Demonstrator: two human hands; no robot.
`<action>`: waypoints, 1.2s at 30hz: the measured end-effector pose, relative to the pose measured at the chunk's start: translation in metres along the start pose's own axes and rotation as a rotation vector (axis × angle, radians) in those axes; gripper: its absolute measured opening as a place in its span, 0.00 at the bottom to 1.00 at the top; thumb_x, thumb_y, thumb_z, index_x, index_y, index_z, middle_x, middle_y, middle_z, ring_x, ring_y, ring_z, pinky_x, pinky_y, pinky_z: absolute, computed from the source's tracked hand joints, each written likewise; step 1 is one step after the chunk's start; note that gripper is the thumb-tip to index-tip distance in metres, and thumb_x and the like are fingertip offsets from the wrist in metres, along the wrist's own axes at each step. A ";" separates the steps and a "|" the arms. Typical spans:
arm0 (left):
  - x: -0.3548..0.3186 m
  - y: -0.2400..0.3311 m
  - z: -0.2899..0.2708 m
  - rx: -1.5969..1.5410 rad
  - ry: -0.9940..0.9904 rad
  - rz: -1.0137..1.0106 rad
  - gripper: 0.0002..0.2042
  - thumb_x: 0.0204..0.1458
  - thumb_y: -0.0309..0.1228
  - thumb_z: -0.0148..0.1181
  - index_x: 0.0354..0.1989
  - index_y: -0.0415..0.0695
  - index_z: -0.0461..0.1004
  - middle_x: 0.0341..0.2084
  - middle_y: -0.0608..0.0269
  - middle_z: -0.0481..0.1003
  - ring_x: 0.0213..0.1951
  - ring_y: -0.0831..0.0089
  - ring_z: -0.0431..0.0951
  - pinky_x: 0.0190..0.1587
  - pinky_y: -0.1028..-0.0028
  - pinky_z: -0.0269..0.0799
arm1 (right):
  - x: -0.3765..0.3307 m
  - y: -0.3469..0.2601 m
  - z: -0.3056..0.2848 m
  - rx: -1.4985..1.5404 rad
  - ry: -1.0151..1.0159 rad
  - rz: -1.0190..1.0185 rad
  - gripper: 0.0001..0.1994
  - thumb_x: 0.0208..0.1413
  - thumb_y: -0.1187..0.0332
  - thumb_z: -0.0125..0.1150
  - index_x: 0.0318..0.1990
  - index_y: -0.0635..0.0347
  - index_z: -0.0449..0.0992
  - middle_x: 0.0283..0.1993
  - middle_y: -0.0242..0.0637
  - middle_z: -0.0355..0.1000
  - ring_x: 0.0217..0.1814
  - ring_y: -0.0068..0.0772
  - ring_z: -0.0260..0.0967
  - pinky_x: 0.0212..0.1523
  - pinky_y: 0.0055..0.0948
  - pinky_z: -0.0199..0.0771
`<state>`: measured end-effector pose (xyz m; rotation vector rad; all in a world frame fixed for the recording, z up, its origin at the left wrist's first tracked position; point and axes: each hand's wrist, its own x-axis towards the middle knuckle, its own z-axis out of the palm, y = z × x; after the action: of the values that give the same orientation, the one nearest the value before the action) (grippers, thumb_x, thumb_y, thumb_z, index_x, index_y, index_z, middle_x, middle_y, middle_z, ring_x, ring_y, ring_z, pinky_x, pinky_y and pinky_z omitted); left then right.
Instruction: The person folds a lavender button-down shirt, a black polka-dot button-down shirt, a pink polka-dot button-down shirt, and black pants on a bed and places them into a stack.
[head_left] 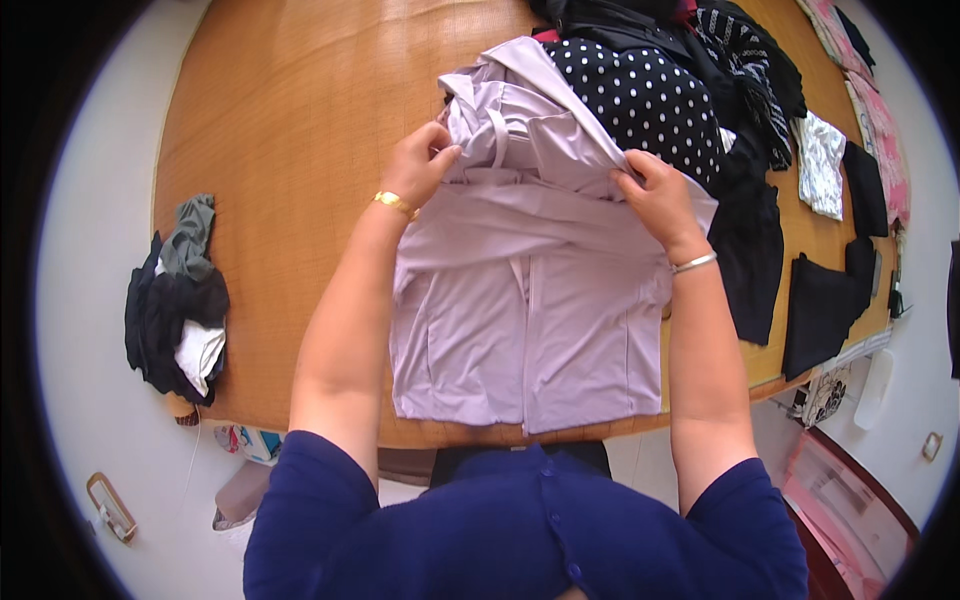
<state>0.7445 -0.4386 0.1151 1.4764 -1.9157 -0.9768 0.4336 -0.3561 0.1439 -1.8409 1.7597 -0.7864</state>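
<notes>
From my end the scene is evenly and brightly lit by soft, diffuse light, with only faint shadows under the forearms and along the folds of the pale lilac garment (530,300) on the round woven-mat wooden bench (280,150). I see no harsh glare, and the centre is sharp. The fisheye bends the bench's rim strongly, and a black vignette rings the frame, where detail softens.

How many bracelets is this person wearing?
2. A gold bracelet sits on the wrist of the left hand, and a silver bangle on the wrist of the right hand; both hands grip the lilac garment.
</notes>
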 end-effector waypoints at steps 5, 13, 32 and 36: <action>-0.170 0.041 -0.040 0.010 -0.159 0.167 0.06 0.44 0.25 0.63 0.28 0.41 0.71 0.22 0.58 0.73 0.27 0.68 0.73 0.32 0.72 0.70 | -0.151 -0.009 -0.035 -0.045 -0.260 0.166 0.05 0.43 0.72 0.58 0.29 0.63 0.72 0.27 0.46 0.71 0.31 0.45 0.69 0.33 0.33 0.69; -0.324 -0.028 0.047 0.250 -0.544 -0.268 0.07 0.44 0.31 0.60 0.30 0.43 0.72 0.28 0.56 0.76 0.33 0.59 0.76 0.38 0.64 0.70 | -0.294 0.004 0.065 -0.253 -0.689 0.418 0.06 0.42 0.67 0.59 0.28 0.57 0.76 0.29 0.43 0.74 0.34 0.45 0.72 0.36 0.38 0.72; -0.278 -0.075 0.068 0.412 0.280 -0.491 0.22 0.45 0.37 0.62 0.47 0.41 0.67 0.43 0.47 0.70 0.46 0.52 0.70 0.50 0.60 0.65 | -0.250 0.088 0.051 -0.362 0.598 0.534 0.21 0.49 0.67 0.59 0.51 0.63 0.67 0.50 0.48 0.67 0.52 0.48 0.64 0.55 0.37 0.63; -0.277 -0.094 0.042 0.246 0.371 -0.413 0.10 0.47 0.25 0.53 0.38 0.37 0.70 0.35 0.43 0.72 0.40 0.49 0.72 0.45 0.60 0.68 | -0.222 0.093 0.039 0.055 0.354 0.471 0.08 0.48 0.67 0.60 0.32 0.61 0.79 0.26 0.39 0.76 0.28 0.35 0.74 0.35 0.28 0.71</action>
<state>0.8404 -0.1753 0.0205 2.0871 -1.5333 -0.5820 0.3899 -0.1432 0.0340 -1.2223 2.2460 -0.9905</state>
